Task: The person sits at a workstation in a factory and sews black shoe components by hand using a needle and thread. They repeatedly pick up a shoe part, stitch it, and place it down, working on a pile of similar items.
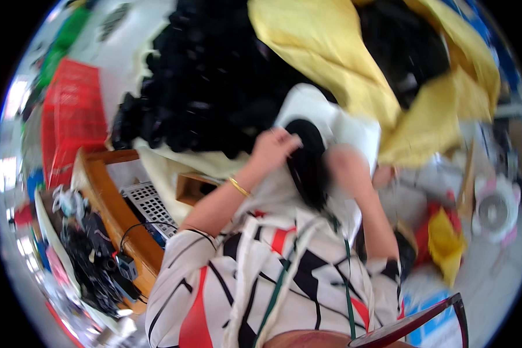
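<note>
In front of my chest is a long, black, rounded piece (307,156), its kind unclear in the blur. My left hand (274,151) is closed, with thumb and fingertips pinched at the piece's upper left edge. On the other side, my right hand (347,168) is smeared by motion close to the piece's right edge, so its fingers do not show clearly. Behind and below the piece lies white cloth or sheeting (359,133), partly covered by my hands.
A large heap of black pieces (209,75) fills the far left of the work surface. Yellow sheeting (325,40) surrounds more black material (409,49). An open wooden drawer (107,203) and a red basket (72,116) are at left. A white fan (496,209) stands at right.
</note>
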Demonstrator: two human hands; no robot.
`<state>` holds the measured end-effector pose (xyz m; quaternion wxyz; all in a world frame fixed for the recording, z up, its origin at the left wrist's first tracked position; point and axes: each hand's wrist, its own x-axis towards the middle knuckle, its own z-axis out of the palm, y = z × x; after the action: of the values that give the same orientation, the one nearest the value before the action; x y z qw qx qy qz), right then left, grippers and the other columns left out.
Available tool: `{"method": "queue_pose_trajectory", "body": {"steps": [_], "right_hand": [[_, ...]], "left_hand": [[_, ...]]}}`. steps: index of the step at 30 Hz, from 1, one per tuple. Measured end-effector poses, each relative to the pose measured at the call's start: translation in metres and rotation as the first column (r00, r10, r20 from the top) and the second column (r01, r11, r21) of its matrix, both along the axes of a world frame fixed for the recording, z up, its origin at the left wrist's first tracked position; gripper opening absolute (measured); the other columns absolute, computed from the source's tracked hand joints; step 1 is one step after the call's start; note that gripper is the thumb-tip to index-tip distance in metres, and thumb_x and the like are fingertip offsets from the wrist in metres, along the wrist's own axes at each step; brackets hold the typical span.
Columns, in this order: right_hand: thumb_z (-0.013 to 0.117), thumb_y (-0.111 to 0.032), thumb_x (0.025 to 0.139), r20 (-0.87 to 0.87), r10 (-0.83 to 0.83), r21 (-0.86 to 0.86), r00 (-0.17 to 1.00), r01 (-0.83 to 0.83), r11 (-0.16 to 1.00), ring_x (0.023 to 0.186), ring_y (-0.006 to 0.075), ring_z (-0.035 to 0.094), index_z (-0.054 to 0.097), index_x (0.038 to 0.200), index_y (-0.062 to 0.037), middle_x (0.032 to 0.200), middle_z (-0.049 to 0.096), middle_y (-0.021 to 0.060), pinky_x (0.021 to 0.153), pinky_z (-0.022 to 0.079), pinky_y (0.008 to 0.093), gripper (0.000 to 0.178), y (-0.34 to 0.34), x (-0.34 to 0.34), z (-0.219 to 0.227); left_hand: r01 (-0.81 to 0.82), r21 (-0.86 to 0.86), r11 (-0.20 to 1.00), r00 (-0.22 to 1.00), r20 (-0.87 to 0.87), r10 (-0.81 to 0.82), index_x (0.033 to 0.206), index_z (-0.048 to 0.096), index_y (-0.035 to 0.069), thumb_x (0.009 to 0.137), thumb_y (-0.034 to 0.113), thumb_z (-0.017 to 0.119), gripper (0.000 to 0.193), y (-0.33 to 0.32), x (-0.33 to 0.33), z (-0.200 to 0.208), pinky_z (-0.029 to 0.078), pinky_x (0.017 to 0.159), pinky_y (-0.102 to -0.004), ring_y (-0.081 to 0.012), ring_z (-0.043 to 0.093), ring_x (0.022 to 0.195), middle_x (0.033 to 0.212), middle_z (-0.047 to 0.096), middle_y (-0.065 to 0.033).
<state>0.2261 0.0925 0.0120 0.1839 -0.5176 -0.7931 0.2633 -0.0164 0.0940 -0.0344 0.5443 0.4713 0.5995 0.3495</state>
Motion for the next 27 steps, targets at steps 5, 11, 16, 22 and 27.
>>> {"method": "queue_pose_trajectory", "body": {"steps": [5,11,16,22,27], "right_hand": [[0.073,-0.019,0.082,-0.074,0.063,0.211,0.995,-0.046,0.976,0.079,0.0324,0.062,0.063,0.088,-0.0042,0.082,0.061,0.0121,0.069,0.051,0.0408,0.018,-0.004,0.001,-0.017],[0.076,-0.022,0.078,0.146,0.027,0.182,0.989,-0.054,0.982,0.081,0.0309,0.061,0.058,0.088,-0.0051,0.083,0.059,0.0113,0.067,0.051,0.0414,0.026,-0.002,-0.04,-0.012],[0.073,-0.02,0.082,0.077,0.015,0.13,0.997,-0.025,0.991,0.079,0.0317,0.061,0.057,0.083,-0.0062,0.08,0.058,0.0112,0.067,0.05,0.042,0.021,0.003,-0.027,-0.026],[0.071,-0.021,0.084,-0.002,-0.006,0.159,1.0,0.007,0.987,0.079,0.0329,0.061,0.059,0.081,-0.0061,0.079,0.057,0.0119,0.068,0.05,0.0429,0.019,-0.003,-0.002,-0.017],[0.071,-0.024,0.084,-0.027,0.027,0.174,0.999,-0.022,0.984,0.08,0.034,0.062,0.06,0.084,-0.0068,0.08,0.058,0.0131,0.069,0.05,0.0437,0.02,0.001,0.005,-0.022]], "left_hand": [[-0.015,-0.105,0.994,0.99,0.137,0.03,0.082,0.062,0.004,0.091,0.028,0.071,0.027,0.002,0.009,0.017,0.038,0.046,-0.0215,-0.004,0.048,0.053,0.066,0.056,0.0017],[-0.015,-0.178,0.984,0.984,0.172,0.046,0.079,0.06,0.009,0.093,0.03,0.07,0.027,0.004,0.004,0.018,0.038,0.046,-0.0195,-0.0026,0.047,0.052,0.063,0.053,0.0051],[-0.022,-0.19,0.982,0.973,0.223,0.065,0.078,0.059,0.01,0.093,0.029,0.069,0.026,0.004,0.003,0.017,0.038,0.046,-0.0191,-0.0026,0.046,0.051,0.063,0.052,0.0053],[-0.045,-0.213,0.976,0.964,0.248,0.098,0.077,0.059,0.01,0.093,0.028,0.069,0.026,0.006,0.006,0.019,0.038,0.047,-0.0192,-0.0027,0.045,0.05,0.063,0.053,0.0051],[-0.05,-0.202,0.978,0.961,0.256,0.102,0.078,0.06,0.01,0.093,0.025,0.069,0.023,0.003,0.008,0.02,0.038,0.047,-0.0192,-0.003,0.047,0.051,0.064,0.055,0.0048]]}}
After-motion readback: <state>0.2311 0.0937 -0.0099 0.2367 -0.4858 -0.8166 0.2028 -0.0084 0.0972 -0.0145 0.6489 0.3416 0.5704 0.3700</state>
